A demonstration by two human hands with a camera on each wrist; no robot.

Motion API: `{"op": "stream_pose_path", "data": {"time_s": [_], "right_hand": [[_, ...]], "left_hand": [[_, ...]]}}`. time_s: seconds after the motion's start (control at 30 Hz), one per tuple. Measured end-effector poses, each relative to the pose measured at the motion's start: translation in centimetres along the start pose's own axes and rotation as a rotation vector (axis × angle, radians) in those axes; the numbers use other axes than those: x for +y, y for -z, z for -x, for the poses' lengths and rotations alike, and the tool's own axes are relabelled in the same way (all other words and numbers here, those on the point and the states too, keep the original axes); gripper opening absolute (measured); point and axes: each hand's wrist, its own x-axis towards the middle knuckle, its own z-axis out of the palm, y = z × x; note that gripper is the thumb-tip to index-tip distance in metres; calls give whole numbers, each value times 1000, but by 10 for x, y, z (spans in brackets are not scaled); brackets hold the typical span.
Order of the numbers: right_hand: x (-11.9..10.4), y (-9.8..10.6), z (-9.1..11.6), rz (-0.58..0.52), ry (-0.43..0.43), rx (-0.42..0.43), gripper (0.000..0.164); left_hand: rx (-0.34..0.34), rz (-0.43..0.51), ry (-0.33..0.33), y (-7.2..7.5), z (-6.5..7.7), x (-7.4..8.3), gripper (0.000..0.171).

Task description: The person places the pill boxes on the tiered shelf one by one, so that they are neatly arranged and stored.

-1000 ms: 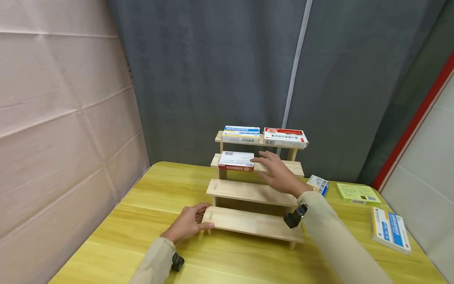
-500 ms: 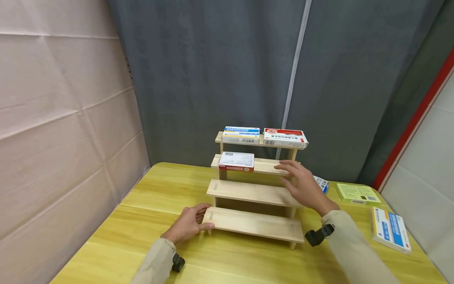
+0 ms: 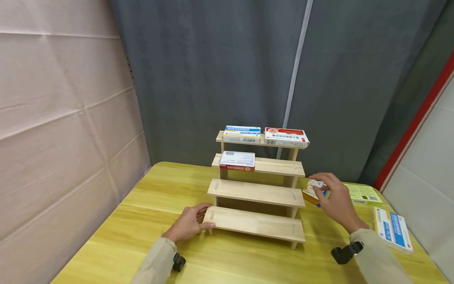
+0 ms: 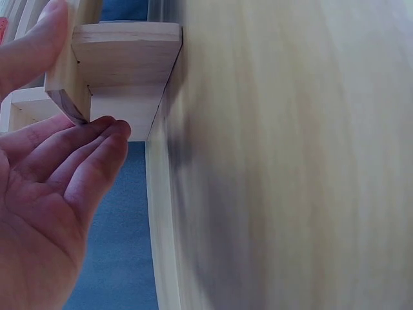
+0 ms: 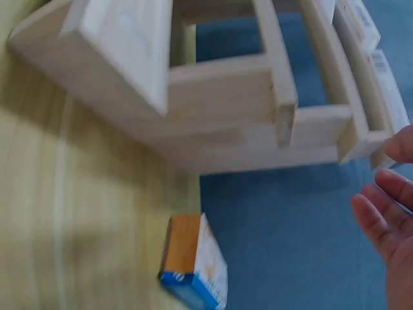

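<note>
- Pinching L end of lowest step point(image 3: 255, 224) of 4-tier wooden stand point(image 3: 253, 191) w/ L hand point(image 3: 188, 224); w/ thumb on one face, fingertips against end edge per L wrist view.
- Hovering w/ R hand point(image 3: 335, 201) over or beside small box point(image 3: 310, 194) in head view; w/ fingers loosely bent, thumb apart, nothing gripped. Apart from box in R wrist view.
- Small box: lying at an angle on wood-grain table point(image 3: 117, 236), just R of stand; white top, orange side, blue end, partly hidden by fingers.
- On top step: blue/white box point(image 3: 242, 133) at L, red/white box point(image 3: 286, 137) at R, both flat, near each other.
- On 2nd step from top: white box w/ red front point(image 3: 237, 159), flat, toward L end.
- On table, far R: yellow-green box point(image 3: 363, 193), flat, partly behind R hand; nearer the camera, white box w/ blue & orange bands point(image 3: 393, 228), also flat.
- On wrists: black devices point(image 3: 347, 253), strapped over/near beige sleeves point(image 3: 383, 260).
- Behind table: dk grey curtain point(image 3: 213, 79); at L, pale creased cloth point(image 3: 53, 118).
</note>
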Motion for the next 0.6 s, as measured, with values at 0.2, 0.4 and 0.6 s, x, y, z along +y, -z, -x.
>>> {"op": "stream_pose_path", "data": {"time_s": [0.2, 0.4, 0.6], "right_hand": [[16, 7, 13, 51, -134, -38, 29], [36, 10, 26, 76, -218, -58, 27], [52, 16, 39, 121, -235, -56, 27]], "left_hand": [[1, -14, -1, 1, 0, 0, 81], [2, -8, 1, 1, 0, 0, 81], [-6, 0, 13, 1, -1, 1, 82]]}}
